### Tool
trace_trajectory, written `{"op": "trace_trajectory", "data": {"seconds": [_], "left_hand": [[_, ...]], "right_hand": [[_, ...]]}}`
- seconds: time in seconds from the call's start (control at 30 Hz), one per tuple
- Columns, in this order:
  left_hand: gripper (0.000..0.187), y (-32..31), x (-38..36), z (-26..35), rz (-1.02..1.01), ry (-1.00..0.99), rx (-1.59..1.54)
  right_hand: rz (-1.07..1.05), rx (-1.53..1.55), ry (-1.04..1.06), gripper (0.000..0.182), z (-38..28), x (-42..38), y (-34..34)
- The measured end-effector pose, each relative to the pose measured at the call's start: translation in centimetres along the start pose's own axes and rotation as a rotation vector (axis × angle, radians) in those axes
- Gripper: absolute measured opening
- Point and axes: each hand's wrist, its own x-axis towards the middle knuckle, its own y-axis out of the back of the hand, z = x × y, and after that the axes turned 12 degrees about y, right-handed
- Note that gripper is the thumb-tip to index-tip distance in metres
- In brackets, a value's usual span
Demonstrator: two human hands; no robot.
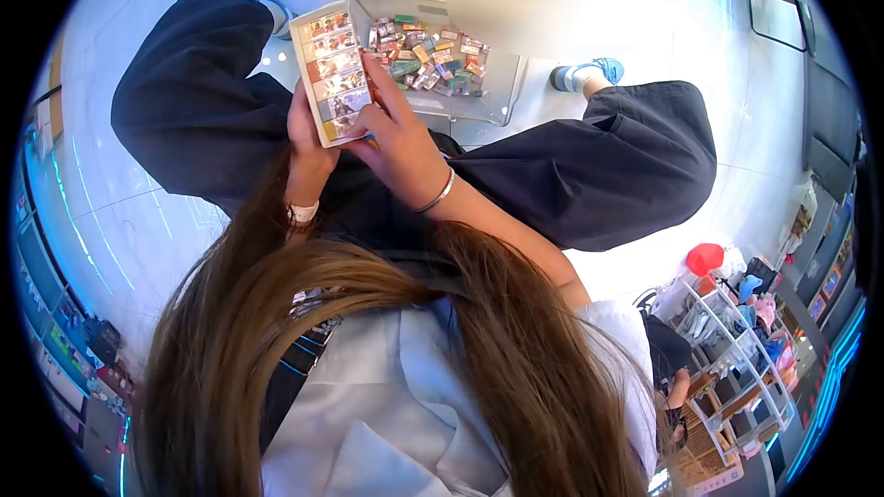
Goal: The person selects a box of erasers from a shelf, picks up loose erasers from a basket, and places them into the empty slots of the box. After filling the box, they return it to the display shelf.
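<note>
White floor tiles lie beneath a clear bin of small packets; just beside it, both hands, left hand and right hand, grip a compartment tray.

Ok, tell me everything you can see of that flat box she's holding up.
The flat box is a pale, card-like rectangle with a column of small picture panels down its face. It is tilted, held above the clear bin of small packets. The left hand grips its lower edge; the right hand rests fingers on its right side.

Head camera, steep downward, close, fisheye-warped edges
</note>
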Motion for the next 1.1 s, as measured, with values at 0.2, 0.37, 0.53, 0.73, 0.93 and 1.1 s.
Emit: {"op": "trace_trajectory", "data": {"seconds": [0.2,0.37,0.53,0.73,0.93,1.1], "left_hand": [[0.043,0.5,0.7,-0.1,-0.023,0.027,-0.041],[0.041,0.1,0.9,0.4,-0.024,0.076,0.01],[0.043,-0.1,0.9,0.5,0.008,0.084,-0.002],[0.043,-0.7,0.1,1.1,-0.029,0.134,-0.059],[0.038,-5.5,0.7,3.7,-0.127,0.017,0.103],[0.042,-10.1,1.3,7.6,-0.373,0.007,0.249]], "right_hand": [[0.022,0.03,-0.04,0.028,0.1,-0.6,0.9],[0.092,-0.062,0.029,0.027,-0.1,-0.6,0.8],[0.101,-0.047,0.018,0.026,0.0,-0.6,0.9],[0.063,-0.04,0.044,0.022,-1.1,-0.1,2.5],[0.139,-0.037,0.032,0.021,-2.7,3.2,5.7],[0.185,-0.1,0.148,0.02,-4.7,7.5,9.5]]}}
